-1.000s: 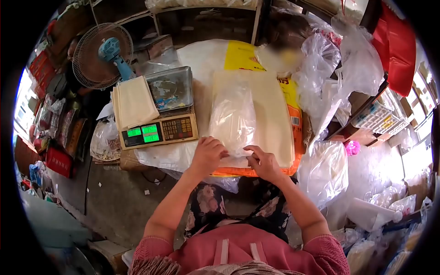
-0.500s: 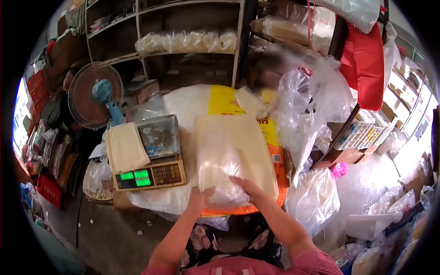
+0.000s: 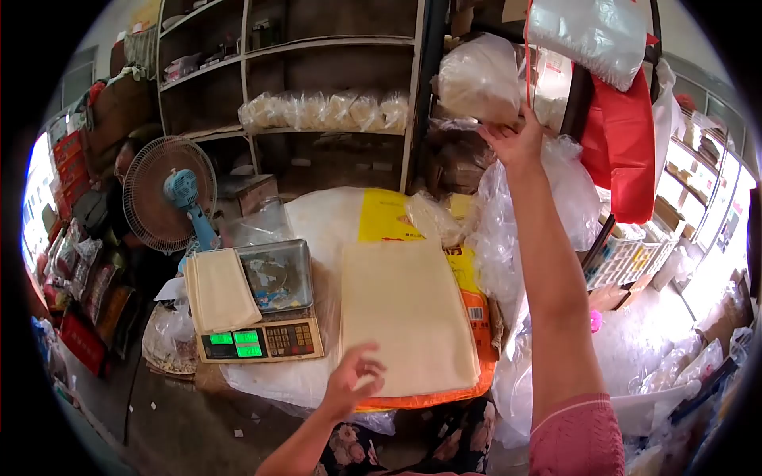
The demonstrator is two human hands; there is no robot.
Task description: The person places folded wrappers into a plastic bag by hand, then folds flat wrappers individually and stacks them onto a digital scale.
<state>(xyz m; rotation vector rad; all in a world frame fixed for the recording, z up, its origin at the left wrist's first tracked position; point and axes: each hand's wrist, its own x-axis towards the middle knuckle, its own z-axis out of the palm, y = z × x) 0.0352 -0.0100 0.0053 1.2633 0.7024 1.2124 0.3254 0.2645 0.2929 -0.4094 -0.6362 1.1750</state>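
Observation:
My right hand point(image 3: 514, 143) is raised at the upper right, fingers apart with nothing gripped. Its fingertips are right under a clear plastic package point(image 3: 479, 79) with pale contents, at the shelf. Low in the middle, my left hand point(image 3: 353, 382) is open, its fingers loosely bent over the lower left edge of a stack of cream-coloured sheets point(image 3: 409, 313). The stack lies flat on white, yellow and orange sacking point(image 3: 313, 210). To its left stands a digital scale point(image 3: 290, 339) with lit green displays, and a smaller cream stack point(image 3: 222, 289) partly covers its metal pan.
A blue fan point(image 3: 181, 188) stands behind the scale. Wooden shelves point(image 3: 329, 44) at the back hold a row of plastic-wrapped packs point(image 3: 325, 111). Loose clear bags point(image 3: 508, 218) and a hanging red bag point(image 3: 627, 151) crowd the right side, near a white basket point(image 3: 627, 258).
The clear plastic package has left the cream stack, and one is now at the upper right shelf. My right hand has risen there; my left hand stays low, now empty.

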